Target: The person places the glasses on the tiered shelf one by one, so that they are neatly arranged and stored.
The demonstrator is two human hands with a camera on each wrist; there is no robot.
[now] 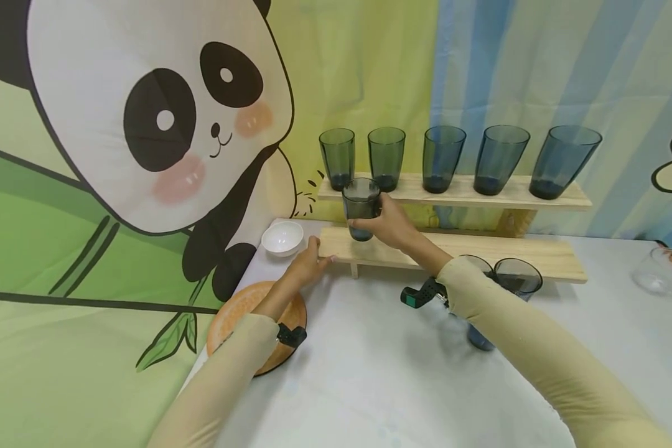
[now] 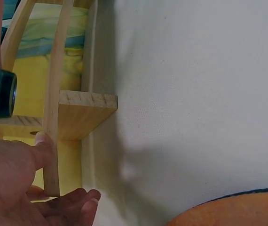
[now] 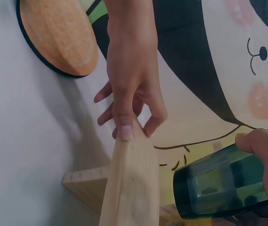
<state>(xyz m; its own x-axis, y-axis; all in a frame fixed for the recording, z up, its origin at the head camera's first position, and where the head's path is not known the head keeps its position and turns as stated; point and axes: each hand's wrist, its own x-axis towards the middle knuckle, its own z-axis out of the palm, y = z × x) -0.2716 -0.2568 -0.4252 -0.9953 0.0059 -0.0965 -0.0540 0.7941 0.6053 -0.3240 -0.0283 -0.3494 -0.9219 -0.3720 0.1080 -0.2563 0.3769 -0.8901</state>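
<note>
My right hand (image 1: 392, 225) grips a dark tinted drinking glass (image 1: 361, 198) around its side, upright above the left part of the lower board of a two-tier wooden shelf (image 1: 481, 250). In the right wrist view the base of the glass (image 3: 183, 193) is apart from the board. My left hand (image 1: 305, 269) pinches the left end of that lower board, thumb on top and fingers under it, as the left wrist view shows at the board (image 2: 52, 103). On the upper tier several similar glasses (image 1: 444, 162) stand in a row.
Behind my right forearm, glasses (image 1: 518, 277) stand on the white table (image 1: 358, 373), partly hidden. A white bowl (image 1: 282, 238) sits left of the shelf. An orange round plate or mat (image 1: 282, 354) lies under my left forearm. A clear glass vessel (image 1: 656, 274) is at far right.
</note>
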